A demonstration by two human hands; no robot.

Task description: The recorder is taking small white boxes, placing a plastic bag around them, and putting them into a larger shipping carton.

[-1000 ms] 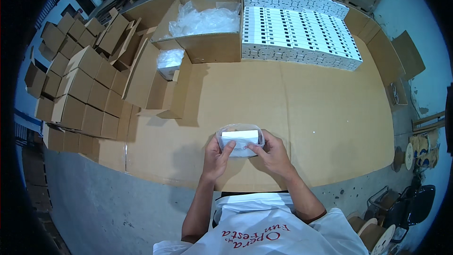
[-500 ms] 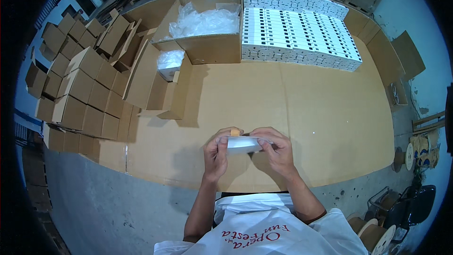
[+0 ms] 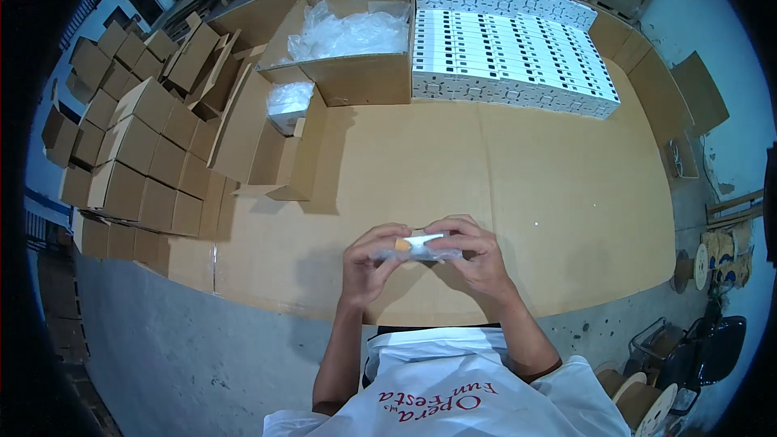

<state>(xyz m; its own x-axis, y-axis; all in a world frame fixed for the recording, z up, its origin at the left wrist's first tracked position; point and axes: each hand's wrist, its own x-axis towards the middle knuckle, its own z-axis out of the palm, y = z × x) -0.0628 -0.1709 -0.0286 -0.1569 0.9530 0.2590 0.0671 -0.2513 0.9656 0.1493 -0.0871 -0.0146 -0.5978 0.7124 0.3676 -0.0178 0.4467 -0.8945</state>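
Above the near part of the cardboard-covered table, a small white box-like item in clear plastic wrap [image 3: 422, 252] is held between both hands. My left hand [image 3: 372, 260] is closed on its left end, thumb below and fingers above. A small orange piece [image 3: 402, 243] shows at those fingertips; I cannot tell whether it is worn on a finger or belongs to the item. My right hand [image 3: 476, 256] grips the other end, its fingers curled over the top. The hands hide part of the item.
Ahead to the left, an open carton [image 3: 356, 81] holds crumpled clear plastic bags, beside a narrower open box [image 3: 303, 170] with a wrapped white item [image 3: 289, 105]. Stacked white boxes [image 3: 518, 57] stand at the far right. Brown cartons [image 3: 154, 166] are piled on the left.
The item has turned: its broad pale face showed before, and now crinkled plastic and a white top edge show. My fingers have shifted over it. The orange piece sits slightly lower.
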